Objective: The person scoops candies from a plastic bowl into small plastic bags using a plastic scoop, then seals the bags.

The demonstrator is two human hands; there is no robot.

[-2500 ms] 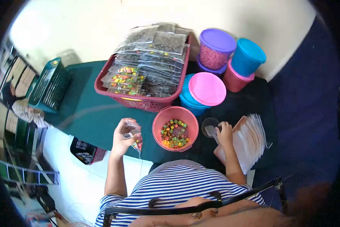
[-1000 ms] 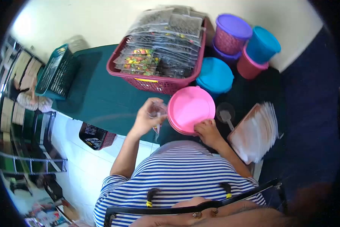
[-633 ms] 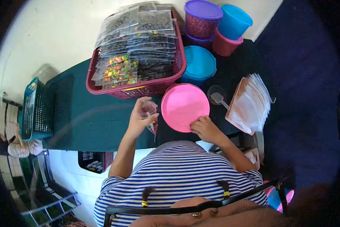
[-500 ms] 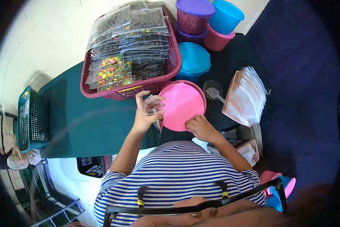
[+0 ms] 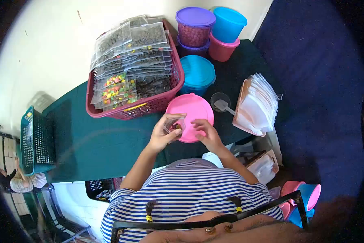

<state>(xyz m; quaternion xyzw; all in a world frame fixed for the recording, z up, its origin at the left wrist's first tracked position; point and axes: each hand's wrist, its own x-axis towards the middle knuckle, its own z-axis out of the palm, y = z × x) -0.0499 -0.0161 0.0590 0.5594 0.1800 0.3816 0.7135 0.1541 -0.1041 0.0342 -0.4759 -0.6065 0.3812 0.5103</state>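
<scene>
My left hand is closed around a small clear plastic cup, held over the left part of a round pink lid. Something dark and yellow shows in or behind the cup; I cannot make out exactly what. Fingers apart and holding nothing, my right hand hovers at the lid's right front edge. The pink lid lies flat and hides the tub under it. To its right stands another clear cup with a white scoop in it.
A maroon basket full of flat bags of dark pieces and colourful sweets stands behind left. Lidded tubs, blue and purple-topped, stand behind. At right sits a tray of white packets; a green basket is far left.
My right hand has lifted off the lid's edge and opened. The lid, tilted to one side on its tub before, now covers it evenly. My left hand has brought the cup inward over the lid.
</scene>
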